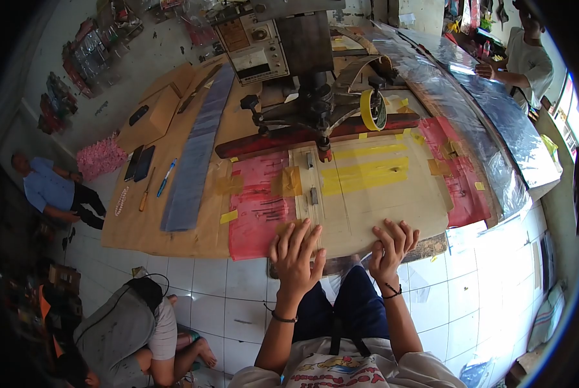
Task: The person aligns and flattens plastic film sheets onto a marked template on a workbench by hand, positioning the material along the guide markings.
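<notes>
My left hand [297, 255] rests with spread fingers on the front edge of a tan board [386, 207], beside a red sheet [260, 213] fixed with brown tape. My right hand [390, 249] touches the same front edge further right, its fingers slightly bent and apart. Neither hand holds anything. Yellow tape strips [365, 169] cross the board, and two small grey metal pieces [314, 196] lie along its left part. A second red sheet [457, 174] is at the right. Above the board's back edge runs the red bar [250, 145] of a press.
A press control box [250, 48] stands behind; a yellow tape roll [373, 110] hangs on its arm. Left lie clear plastic strips [199, 155], a blue pen [166, 177], a screwdriver [147, 189] and phones [144, 163]. Plastic sheeting [483, 110] covers the right. Three other people are nearby.
</notes>
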`<state>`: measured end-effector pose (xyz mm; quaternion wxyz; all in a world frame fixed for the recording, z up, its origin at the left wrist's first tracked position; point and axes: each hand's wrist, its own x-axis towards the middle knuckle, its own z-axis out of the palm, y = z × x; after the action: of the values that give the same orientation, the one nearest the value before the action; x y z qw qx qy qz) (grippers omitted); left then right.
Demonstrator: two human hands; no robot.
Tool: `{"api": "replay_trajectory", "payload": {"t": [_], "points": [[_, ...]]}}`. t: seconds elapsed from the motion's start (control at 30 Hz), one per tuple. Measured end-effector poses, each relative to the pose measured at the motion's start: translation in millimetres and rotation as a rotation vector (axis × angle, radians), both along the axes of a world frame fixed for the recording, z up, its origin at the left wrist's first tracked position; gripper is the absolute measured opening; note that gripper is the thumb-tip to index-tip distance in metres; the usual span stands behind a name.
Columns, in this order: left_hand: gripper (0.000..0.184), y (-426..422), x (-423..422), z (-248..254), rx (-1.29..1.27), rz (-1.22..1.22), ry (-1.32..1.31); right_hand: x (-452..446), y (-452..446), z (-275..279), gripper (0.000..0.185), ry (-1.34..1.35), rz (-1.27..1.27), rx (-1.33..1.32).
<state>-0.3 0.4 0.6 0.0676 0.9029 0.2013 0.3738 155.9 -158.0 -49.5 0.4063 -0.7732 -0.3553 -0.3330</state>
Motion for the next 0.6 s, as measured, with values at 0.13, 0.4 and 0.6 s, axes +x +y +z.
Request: {"api": "replay_trajectory", "payload": {"t": [0.13,0.4,0.6], "points": [[0.046,-1,1,1,-0.021,-0.010,-0.005,0,-1,1,0.030,0.002,-0.002,-0.011],[0.045,1,1,-2,-0.012,-0.019,-0.014,-13,-5,52,0.024,0.115,-0.003,-0.091],[0.044,-1,1,4,-0.030,-0.001,-0.001,18,1,135,0.023,0.359,0.301,-0.240]]}}
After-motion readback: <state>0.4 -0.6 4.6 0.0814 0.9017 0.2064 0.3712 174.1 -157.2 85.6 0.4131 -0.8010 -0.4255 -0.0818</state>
